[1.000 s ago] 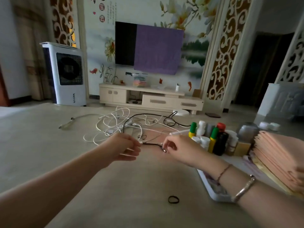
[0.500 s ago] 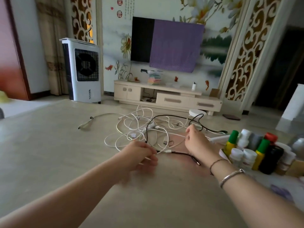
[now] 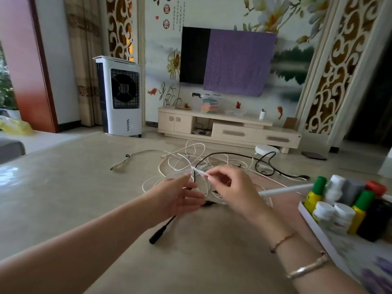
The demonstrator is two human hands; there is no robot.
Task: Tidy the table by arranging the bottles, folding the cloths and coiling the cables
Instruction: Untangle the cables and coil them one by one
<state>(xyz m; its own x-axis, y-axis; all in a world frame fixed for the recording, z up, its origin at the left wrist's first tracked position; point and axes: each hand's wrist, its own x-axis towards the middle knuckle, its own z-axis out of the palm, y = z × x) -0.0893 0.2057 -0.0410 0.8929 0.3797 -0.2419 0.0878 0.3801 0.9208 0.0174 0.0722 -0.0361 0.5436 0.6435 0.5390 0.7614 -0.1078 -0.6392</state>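
While the tangle of white cables (image 3: 191, 162) is lying mid-bench (image 3: 63, 198), the right hand (image 3: 233, 189) is pinching a white strand in its grip, and the left hand (image 3: 176, 198) is gripping a black cable (image 3: 163, 230). Bottles (image 3: 343, 206) are crowding the tray (image 3: 318, 232) just right.

1. The table (image 3: 63, 198) is seen in plain pale beige.
2. White cables (image 3: 182, 164) are tangled with a black cable (image 3: 233, 154).
3. Green caps (image 3: 319, 183), a red cap (image 3: 376, 187) and white caps (image 3: 337, 183) are shown on yellow, black and white bottles (image 3: 360, 215).
4. The tray (image 3: 318, 230) is rimmed in white.
5. A purple cloth (image 3: 239, 62) is draped over a black television (image 3: 194, 55).
6. The wall (image 3: 161, 66) is patterned with flowers and orange fish.
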